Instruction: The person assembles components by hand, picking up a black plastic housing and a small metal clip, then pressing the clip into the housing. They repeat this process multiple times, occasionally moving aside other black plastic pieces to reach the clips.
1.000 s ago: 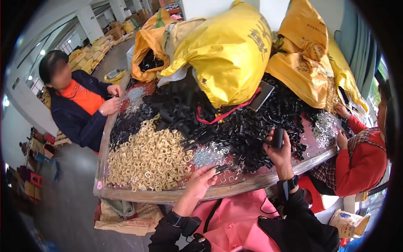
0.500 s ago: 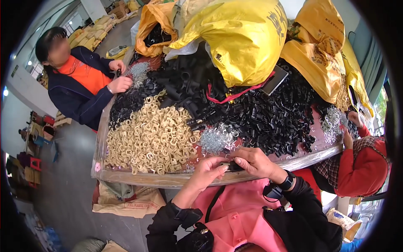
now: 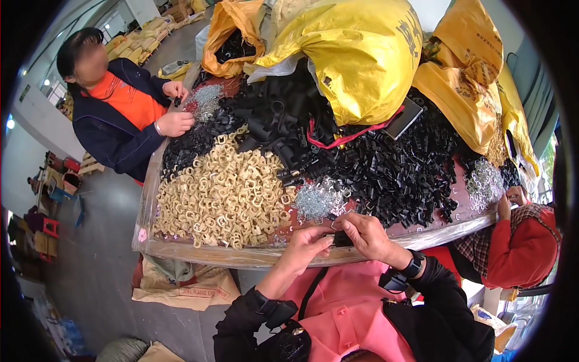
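Over the table's near edge, my right hand (image 3: 365, 238) grips a small black plastic part (image 3: 342, 239) between thumb and fingers. My left hand (image 3: 306, 245) is pinched closed right at the part's left end. What lies between its thumb and forefinger is too small to make out. Just beyond my hands is a pile of small silvery metal pieces (image 3: 313, 202). Left of it spreads a heap of beige ring-like plastic pieces (image 3: 223, 190). A wide heap of small black plastic pieces (image 3: 386, 172) lies beyond and to the right.
A wooden rim (image 3: 241, 258) edges the table. Large yellow sacks (image 3: 362, 54) and an orange sack (image 3: 220, 48) stand at the back. A person in orange (image 3: 123, 108) works at the far left, another in red (image 3: 522, 250) at the right. A dark flat device (image 3: 405, 117) lies on the heap.
My left fingertips have shifted right along the near side of the black part. My right hand keeps its hold. The whole view has shifted slightly.
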